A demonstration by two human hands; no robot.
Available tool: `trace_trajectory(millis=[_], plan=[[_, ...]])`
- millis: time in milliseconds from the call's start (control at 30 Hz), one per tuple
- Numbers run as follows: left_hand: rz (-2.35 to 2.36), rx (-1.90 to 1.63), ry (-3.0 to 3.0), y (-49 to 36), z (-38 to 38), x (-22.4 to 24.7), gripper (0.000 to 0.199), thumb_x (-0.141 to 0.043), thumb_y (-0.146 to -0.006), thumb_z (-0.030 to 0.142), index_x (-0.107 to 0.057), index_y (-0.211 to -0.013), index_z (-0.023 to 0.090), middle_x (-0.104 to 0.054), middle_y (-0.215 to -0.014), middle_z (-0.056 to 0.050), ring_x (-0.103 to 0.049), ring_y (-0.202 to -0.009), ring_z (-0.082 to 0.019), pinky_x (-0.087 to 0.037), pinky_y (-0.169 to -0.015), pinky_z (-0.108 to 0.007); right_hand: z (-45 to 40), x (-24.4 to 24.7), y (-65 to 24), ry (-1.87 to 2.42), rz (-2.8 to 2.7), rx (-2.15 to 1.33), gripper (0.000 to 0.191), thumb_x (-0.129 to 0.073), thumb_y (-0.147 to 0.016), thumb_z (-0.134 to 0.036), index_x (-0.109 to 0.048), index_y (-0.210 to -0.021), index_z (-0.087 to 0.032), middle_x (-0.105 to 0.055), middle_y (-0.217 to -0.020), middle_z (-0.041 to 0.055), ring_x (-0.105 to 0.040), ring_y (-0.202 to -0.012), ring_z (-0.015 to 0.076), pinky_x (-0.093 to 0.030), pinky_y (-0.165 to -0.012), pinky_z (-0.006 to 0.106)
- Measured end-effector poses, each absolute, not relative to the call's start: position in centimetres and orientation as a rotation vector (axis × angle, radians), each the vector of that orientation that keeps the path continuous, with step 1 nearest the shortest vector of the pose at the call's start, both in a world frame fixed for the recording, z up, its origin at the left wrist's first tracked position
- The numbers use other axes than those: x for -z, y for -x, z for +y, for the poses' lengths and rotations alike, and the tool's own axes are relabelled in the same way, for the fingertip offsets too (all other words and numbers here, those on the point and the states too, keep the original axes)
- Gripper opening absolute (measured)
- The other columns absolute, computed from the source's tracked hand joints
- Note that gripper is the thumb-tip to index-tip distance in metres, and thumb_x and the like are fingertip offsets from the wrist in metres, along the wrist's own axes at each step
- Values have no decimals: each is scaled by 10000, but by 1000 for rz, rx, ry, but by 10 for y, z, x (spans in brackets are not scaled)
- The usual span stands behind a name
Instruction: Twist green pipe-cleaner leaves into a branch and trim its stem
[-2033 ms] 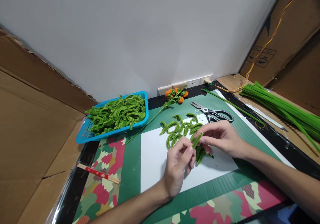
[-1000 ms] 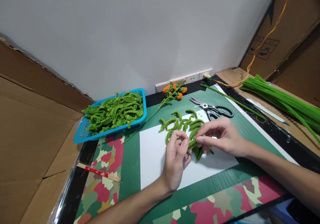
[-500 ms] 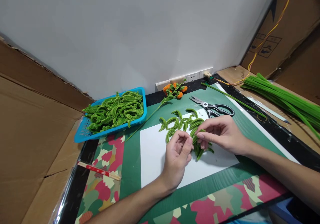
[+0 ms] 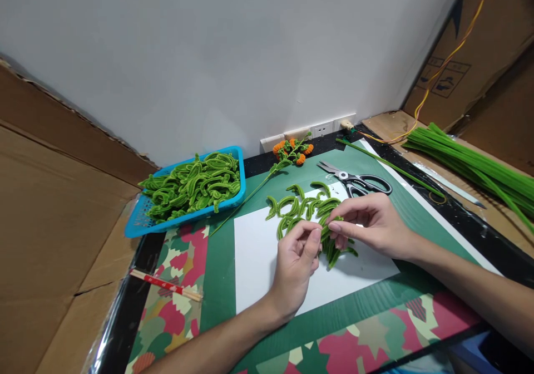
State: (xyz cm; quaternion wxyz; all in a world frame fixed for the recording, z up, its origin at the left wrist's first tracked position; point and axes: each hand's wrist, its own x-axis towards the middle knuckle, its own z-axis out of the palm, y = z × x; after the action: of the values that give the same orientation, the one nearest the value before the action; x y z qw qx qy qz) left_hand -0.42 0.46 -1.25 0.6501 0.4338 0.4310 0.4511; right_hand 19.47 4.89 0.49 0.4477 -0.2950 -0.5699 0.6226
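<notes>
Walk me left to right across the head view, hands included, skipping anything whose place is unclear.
Blue basket heaped with curved green pieces → left hand → right hand → bundle of green stems.

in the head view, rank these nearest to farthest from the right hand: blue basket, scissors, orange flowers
From the right hand:
1. Scissors: just beyond the hand, on the green mat.
2. Orange flowers: farther back and to the left, near the wall.
3. Blue basket: farthest left of the three.
</notes>
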Motion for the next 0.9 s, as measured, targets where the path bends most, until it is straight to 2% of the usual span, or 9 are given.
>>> trace_trajectory(millis=[200,433,600,900], plan=[[989,-1016,-1019,4,5,13,364,-698,-1009,525,-708,-947,166,-450,-749,42,-301,-508,-28,-220,-422,-164,49,-7,-195,747,-1429,-1517,221,-915,-841,-330,-802,-920,-158,-768,-705,26,-743,-561,162,-626,-545,230],[1009,-1016,-1072,4,4,13,371,-681,-1022,511,-732,-918,159,-453,-820,21,-323,-537,-36,-241,-418,-179,49,-6,-196,769,-1481,-1460,283,-897,-853,-408,-802,-932,-153,-766,-737,41,-726,-556,159,-624,-536,250],[1025,-1023,-1096,5,4,11,414,-681,-1017,515,-705,-828,146,-470,-851,7,-353,-534,-38,-246,-410,-194,49,-7,-195,789,-1474,-1421,265,-902,-843,-394,-803,-917,-159,-743,-709,31,-700,-534,150,-611,-510,243],[1011,-1005,-1141,6,3,12,413,-679,-1023,491,-681,-792,149,-489,-894,-9,-364,-537,-42,-236,-400,-213,49,-8,-194,821,-1491,-1350,208,-839,-908,-360,-790,-945,-162,-738,-733,33,-687,-526,137,-599,-500,234]])
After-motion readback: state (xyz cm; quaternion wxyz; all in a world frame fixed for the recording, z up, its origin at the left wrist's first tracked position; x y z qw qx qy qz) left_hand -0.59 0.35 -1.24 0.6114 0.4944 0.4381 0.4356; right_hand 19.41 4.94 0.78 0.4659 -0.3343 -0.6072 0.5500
